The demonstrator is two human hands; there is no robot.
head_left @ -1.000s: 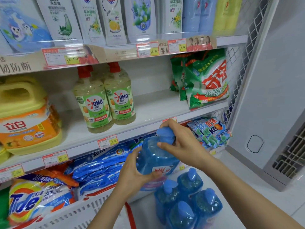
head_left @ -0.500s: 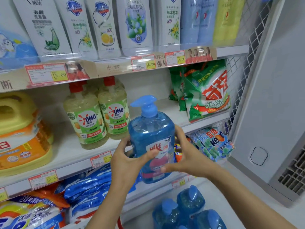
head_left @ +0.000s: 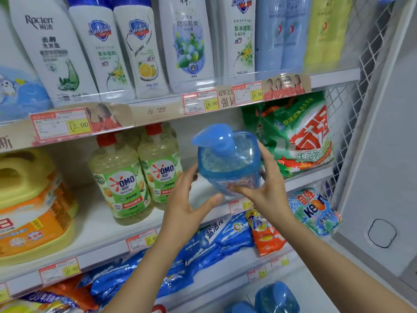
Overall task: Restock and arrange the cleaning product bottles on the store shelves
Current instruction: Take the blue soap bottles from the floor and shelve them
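A blue pump bottle (head_left: 228, 161) of clear blue liquid is held in front of the middle shelf (head_left: 101, 224), tipped with its top toward me. My left hand (head_left: 187, 199) cups its left side and base. My right hand (head_left: 266, 188) grips its right side, thumb across the label. The bottle hangs in the gap between two OMO bottles (head_left: 140, 177) and a green detergent bag (head_left: 293, 136). More blue pump bottles (head_left: 275, 297) stand low at the bottom right.
White shampoo bottles (head_left: 140, 46) line the top shelf. A yellow and orange jug (head_left: 29, 206) sits at the left of the middle shelf. Blue and orange detergent bags (head_left: 214, 240) fill the lower shelf. A wire mesh side panel (head_left: 370, 53) and a white cabinet (head_left: 383, 154) close the right.
Both hands lifted the blue bottle from low near the floor stock up to middle shelf height. It has since tilted, pump top toward me, and moved closer to the shelf gap.
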